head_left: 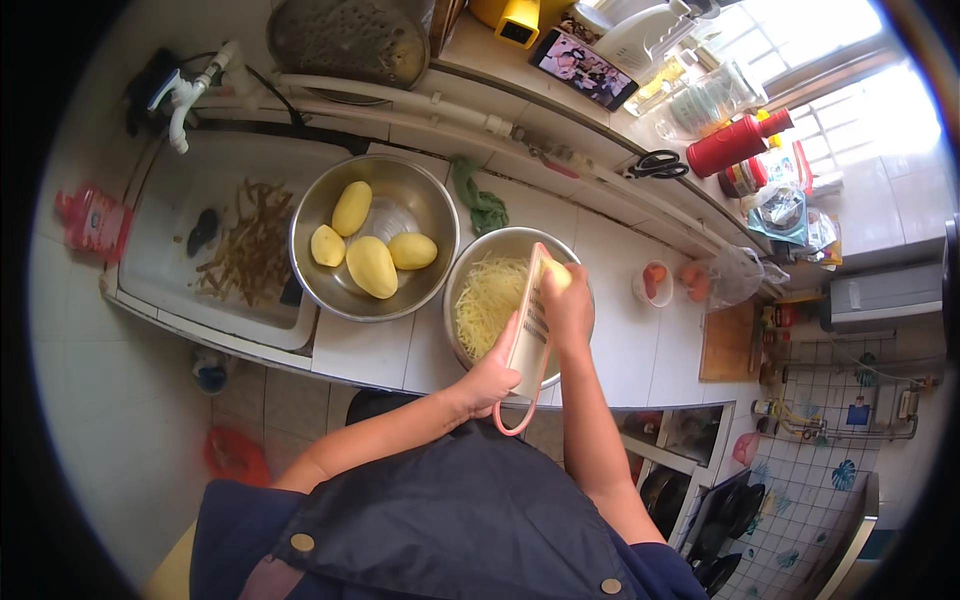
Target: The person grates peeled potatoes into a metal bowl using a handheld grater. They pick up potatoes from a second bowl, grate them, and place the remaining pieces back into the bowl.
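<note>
Dark apron (450, 510), left hand (488, 380) clasping grater (530, 345), right hand (567, 312) pinching potato (557, 270); labelled pink bottle (97, 223)

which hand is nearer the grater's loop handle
Left. The left hand grips the grater beside the loop handle; the right hand is at the grater's far end, holding a potato.

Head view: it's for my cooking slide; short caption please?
Over a metal bowl of potato shreds, left hand grips grater, right hand holds peeled potato against it.
</note>
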Tool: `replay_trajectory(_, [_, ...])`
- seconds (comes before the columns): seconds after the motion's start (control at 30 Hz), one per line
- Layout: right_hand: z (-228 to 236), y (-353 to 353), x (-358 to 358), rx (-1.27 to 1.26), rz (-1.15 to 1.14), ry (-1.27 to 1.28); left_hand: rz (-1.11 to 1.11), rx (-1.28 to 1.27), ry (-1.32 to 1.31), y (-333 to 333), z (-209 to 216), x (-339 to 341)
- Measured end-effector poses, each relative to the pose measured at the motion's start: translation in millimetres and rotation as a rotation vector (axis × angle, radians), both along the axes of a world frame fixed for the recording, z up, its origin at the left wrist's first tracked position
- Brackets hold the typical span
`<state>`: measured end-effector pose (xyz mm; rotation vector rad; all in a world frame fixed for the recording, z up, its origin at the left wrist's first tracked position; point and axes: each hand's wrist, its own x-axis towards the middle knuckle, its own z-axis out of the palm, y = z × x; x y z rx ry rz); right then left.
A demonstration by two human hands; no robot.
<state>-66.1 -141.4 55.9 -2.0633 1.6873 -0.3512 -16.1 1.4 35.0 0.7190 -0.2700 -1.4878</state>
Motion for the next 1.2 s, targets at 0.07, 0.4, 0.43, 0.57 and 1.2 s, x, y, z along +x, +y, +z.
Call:
replay_trajectory(0.07, [-3.6, -7.9, 2.8, 0.059, -0.016, -0.087, 0.03, -0.012, -0.004, -5.1, -7.6, 2.6])
replay_trajectory(0.4, [11.9, -8.3, -21.0, 0.642, -0.373, -1.067, -0.036, 0.013, 0.12, 2.6, 3.9, 14.8])
replay_trajectory(0.43, [4.2, -10.2, -29.5, 0.587, -0.349, -1.07, -0.043, 0.002, 0.128, 2.1, 7.5, 17.3])
replay_trajectory(0.57, [-13.0, 25.3, -55.9, 0.163, 0.109, -0.483, 0.046, -0.033, 0.111, -1.6, 2.9, 19.6])
replay_trajectory(1.2, [7.1, 67.0, -44.3, 0.108, 0.245, -0.007, 0.068, 0.069, 0.026, -3.4, -10.3, 17.7])
